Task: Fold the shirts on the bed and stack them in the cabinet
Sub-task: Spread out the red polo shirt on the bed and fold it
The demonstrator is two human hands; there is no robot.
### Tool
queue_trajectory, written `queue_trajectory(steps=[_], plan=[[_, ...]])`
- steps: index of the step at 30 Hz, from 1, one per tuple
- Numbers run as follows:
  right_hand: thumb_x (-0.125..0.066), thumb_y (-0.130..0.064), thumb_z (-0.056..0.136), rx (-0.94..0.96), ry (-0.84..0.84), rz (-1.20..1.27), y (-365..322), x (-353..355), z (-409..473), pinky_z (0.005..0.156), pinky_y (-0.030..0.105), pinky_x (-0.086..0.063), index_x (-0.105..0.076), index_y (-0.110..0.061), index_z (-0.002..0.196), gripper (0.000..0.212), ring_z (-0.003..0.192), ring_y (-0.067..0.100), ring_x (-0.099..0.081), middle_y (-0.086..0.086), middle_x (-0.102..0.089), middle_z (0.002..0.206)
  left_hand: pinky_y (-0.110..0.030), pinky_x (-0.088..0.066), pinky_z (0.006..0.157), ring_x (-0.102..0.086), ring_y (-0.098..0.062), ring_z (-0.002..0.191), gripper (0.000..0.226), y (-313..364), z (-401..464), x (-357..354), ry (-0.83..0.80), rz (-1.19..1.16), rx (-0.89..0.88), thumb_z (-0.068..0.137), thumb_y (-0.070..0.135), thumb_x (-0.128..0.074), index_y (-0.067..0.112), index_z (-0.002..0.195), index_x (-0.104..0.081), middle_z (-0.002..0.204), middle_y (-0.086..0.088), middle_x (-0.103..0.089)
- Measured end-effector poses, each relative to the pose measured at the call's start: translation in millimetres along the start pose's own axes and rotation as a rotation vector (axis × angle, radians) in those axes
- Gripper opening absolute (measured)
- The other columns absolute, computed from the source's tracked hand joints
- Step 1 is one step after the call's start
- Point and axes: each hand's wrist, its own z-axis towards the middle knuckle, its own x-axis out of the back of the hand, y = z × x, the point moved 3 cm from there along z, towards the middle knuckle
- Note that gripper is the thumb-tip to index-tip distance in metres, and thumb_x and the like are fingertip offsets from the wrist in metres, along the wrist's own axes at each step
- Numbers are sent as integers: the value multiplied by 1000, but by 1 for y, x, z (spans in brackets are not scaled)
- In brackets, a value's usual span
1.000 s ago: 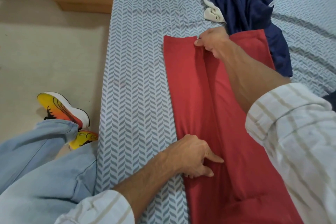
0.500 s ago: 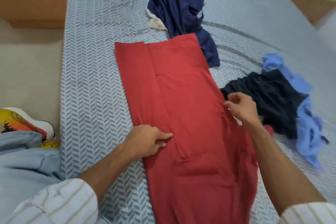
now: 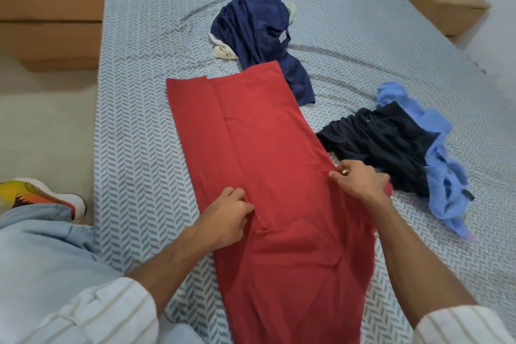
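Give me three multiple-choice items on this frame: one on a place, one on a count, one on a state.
1. Where is the right hand?
A. at the red shirt's right edge
B. on the navy shirt
C. off the bed

2. How many unfolded shirt heaps lie beside the red one?
A. none
B. two
C. five

3. How does the red shirt lie?
A. crumpled in a ball
B. spread long, left side folded in
C. hanging off the bed

Answers: 1 A, its fingers pinch the edge; 2 B, the navy shirt heap and the black and light blue heap; 3 B, a lengthwise fold runs beside the left hand.
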Motion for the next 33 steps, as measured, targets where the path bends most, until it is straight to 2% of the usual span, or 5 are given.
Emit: queue_trajectory(steps=[4,10,19,29,33], plan=[[-53,-55,92,132,106,-308,-16,-1,-21,96,40,-27,-73,-36,103,30,104,23,-65,-1,-74,98,-31,-36,101,-43,-25,112,20,6,1,5,-53,18,48,93,23,-55,18,108,-68,113,-2,-52],[-61,-27,81,337,-25,-37,-53,-7,-34,85,39,-52,-71,-19,96,20,99,33,-66,7,-74,96,-30,-36,100,-46,-22,112,18,7,6,9,-114,-88,101,92,19,-57,15,104,-71,110,-1,-54],[-75,-26,71,628,-94,134,-102,-44,-99,87,32,-52,-68,-28,95,25,87,15,-70,-9,-75,86,-42,-63,74,-74,-31,78,26,15,-1,6,-60,-1426,789,96,-8,-43,-1,111,-63,87,-21,-69],[-61,-5,75,728,-119,209,-107,-56,-120,81,31,-53,-45,-18,114,43,79,24,-68,1,-73,82,-43,-63,74,-75,-35,84,49,15,3,-7,-72,-1609,966,98,42,-60,-5,111,-63,94,-28,-73],[-54,-3,75,601,-315,271,-106,-53,-120,82,38,-56,-38,-23,119,51,86,22,-70,2,-73,93,-42,-63,74,-76,-32,80,28,15,5,-8,-70,-1559,955,96,21,-66,-4,109,-65,87,-24,-74]])
